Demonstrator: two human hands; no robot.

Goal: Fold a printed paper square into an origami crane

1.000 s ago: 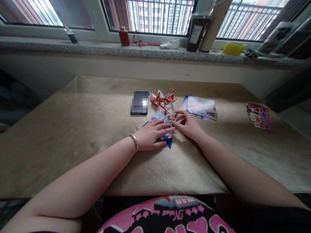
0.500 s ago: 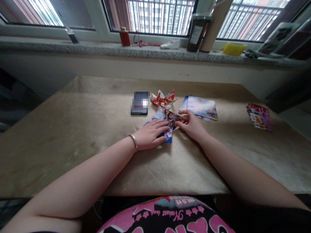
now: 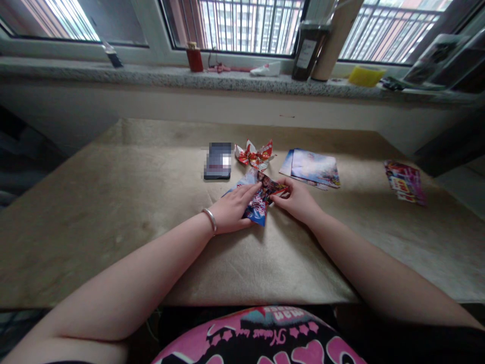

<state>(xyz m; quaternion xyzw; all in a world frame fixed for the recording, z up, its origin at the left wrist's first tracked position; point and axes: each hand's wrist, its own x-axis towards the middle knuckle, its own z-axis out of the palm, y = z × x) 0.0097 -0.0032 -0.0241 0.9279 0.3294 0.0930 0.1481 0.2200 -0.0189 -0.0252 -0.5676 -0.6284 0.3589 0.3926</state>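
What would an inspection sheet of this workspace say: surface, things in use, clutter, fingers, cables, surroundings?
Surface: brownish covered table, lightly creased.
Things in use: patterned paper, partly folded.
Clutter: pixelated device, red-white folded paper, overlapping sheets, purplish papers.
Fingers: left hand lies flat on the patterned paper; right hand pinches its edge.
Cables: thin pale line below the table, possibly a cord.
Surroundings: speckled windowsill with red container and yellow object; windows behind.

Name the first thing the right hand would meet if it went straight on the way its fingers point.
Beyond the printed paper it pinches, the right hand would probably meet the left hand, which lies on that same paper; depth is unclear, so it might pass just above.
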